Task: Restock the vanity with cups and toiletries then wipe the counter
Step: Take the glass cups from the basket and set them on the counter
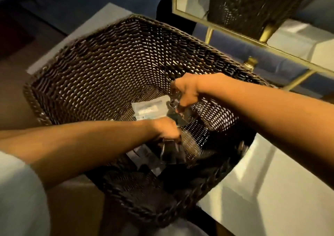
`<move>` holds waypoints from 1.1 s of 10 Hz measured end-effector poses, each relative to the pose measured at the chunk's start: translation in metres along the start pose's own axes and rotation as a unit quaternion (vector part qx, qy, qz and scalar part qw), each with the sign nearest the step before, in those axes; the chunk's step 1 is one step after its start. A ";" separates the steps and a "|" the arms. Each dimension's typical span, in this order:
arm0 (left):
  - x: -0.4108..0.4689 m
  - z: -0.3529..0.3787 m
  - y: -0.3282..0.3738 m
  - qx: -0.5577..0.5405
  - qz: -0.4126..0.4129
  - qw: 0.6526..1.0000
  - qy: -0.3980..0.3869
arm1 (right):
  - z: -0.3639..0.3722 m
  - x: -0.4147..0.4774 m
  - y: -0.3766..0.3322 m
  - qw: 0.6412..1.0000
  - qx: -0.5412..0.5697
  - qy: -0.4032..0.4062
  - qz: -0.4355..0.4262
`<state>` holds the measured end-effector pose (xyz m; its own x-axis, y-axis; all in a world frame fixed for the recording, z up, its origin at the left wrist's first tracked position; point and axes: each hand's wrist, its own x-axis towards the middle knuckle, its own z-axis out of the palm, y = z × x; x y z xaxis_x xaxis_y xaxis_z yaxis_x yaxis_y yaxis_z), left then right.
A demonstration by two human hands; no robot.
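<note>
Bare forearms, both hands clenched on crinkly clear packets – left [167, 130], right [186, 91] – deep dark woven basket [81, 76]

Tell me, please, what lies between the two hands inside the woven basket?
In the head view, clear-wrapped packets lie on the basket floor between the left hand and right hand. Blur hides what they contain.

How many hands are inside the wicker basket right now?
2. The left hand is low in the wicker basket, gripping a dark packet; the right hand is further in, holding clear wrapping. More packets may lie hidden beneath.
</note>
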<state>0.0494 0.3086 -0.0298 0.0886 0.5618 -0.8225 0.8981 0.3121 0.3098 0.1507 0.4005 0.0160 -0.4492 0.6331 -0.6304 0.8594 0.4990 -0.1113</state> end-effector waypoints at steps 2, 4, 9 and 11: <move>-0.048 -0.035 0.013 0.008 0.066 0.993 0.101 | -0.007 -0.078 0.017 0.978 0.078 0.196 0.012; -0.136 -0.067 0.024 -0.081 0.145 0.958 0.234 | -0.025 -0.164 0.023 0.914 0.188 0.358 -0.003; -0.278 0.013 0.096 -0.164 0.389 0.814 0.399 | 0.010 -0.361 0.062 0.808 0.291 0.513 -0.003; -0.283 0.054 0.140 -0.162 0.472 0.796 0.343 | 0.066 -0.422 0.083 0.774 0.329 0.539 0.051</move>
<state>0.1735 0.1516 0.2210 0.3027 0.9144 0.2687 0.4030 -0.3783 0.8333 0.4281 0.1359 0.2214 -0.0086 0.9519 0.3061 0.6830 0.2292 -0.6935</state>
